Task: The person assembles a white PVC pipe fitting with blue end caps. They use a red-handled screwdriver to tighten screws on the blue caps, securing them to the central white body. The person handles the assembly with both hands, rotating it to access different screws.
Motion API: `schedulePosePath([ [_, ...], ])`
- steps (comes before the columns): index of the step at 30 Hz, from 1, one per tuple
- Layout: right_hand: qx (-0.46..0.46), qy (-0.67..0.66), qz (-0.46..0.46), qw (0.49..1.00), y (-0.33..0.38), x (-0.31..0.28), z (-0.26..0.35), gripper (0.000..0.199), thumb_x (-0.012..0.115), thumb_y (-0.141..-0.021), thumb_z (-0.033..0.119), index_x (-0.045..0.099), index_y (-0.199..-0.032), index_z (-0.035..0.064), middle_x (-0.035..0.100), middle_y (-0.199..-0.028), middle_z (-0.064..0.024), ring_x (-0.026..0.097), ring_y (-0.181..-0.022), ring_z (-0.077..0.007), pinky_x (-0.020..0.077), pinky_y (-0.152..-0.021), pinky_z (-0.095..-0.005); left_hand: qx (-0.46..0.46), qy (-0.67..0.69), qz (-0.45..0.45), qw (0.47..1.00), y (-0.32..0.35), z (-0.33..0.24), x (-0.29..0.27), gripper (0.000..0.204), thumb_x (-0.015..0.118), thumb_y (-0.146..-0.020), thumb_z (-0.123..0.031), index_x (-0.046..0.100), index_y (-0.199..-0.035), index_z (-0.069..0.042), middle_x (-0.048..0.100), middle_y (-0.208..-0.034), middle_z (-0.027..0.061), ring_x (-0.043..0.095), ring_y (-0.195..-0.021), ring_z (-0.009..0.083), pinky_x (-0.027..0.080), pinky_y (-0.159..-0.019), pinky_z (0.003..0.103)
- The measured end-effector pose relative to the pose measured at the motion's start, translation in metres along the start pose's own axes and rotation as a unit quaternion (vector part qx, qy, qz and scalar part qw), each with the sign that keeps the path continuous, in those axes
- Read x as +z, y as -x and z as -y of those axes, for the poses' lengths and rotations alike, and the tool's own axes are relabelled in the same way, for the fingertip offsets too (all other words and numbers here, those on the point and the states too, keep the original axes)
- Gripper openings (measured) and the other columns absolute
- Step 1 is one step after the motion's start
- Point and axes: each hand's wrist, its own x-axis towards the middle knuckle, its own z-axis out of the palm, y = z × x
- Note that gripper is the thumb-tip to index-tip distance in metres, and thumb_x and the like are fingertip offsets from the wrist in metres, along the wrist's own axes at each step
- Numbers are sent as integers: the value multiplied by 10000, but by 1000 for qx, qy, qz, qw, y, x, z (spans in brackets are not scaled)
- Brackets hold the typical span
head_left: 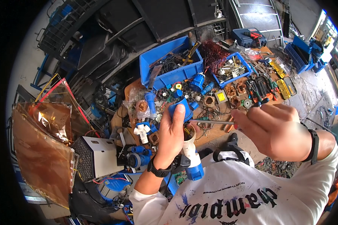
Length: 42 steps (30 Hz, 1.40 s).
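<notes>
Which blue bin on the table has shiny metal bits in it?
The smaller bin, right of the reddish wires: pale metal bits lie in it. The bigger, deeper bin, left of the wires, holds mostly dark clutter.

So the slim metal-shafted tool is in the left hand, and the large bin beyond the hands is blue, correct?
Wrong hand: the head view shows the metal-shafted tool in the right hand, not the left hand. The large bin beyond them is blue, as you say.
</notes>
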Motion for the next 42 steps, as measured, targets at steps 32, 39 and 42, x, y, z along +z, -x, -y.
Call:
schedulePosePath([
  [32, 114, -311, 12, 943, -8, -7, -12, 462, 814, -680, 77, 607, -1086, 0, 592, -967, -112, 600, -794, -173, 475, -596, -286, -17, 62, -3, 998, 2, -5, -8, 436, 473, -995, -427, 453, -1181, -33, 613, -945, 66, 642, -622, 159, 483, -540, 232],
  [39, 274, -361, 147, 879, -10, -17, -16, 251, 708, -844, 160, 636, -1019, -5, 638, -747, -140, 606, -610, -206, 489, -590, -314, 5, 41, -19, 999, -2, -3, 0, 410, 491, -993, -411, 492, -1149, -31, 562, -919, 38, 587, -687, 99, 477, -589, 223],
  [42, 288, -385, 188, 856, -10, -13, -29, 250, 658, -892, 215, 666, -971, -22, 630, -666, -143, 596, -575, -192, 474, -573, -307, 59, -27, -40, 997, -6, 11, 0, 397, 507, -988, -401, 499, -1139, -34, 546, -916, 40, 576, -707, 96, 483, -597, 224],
])
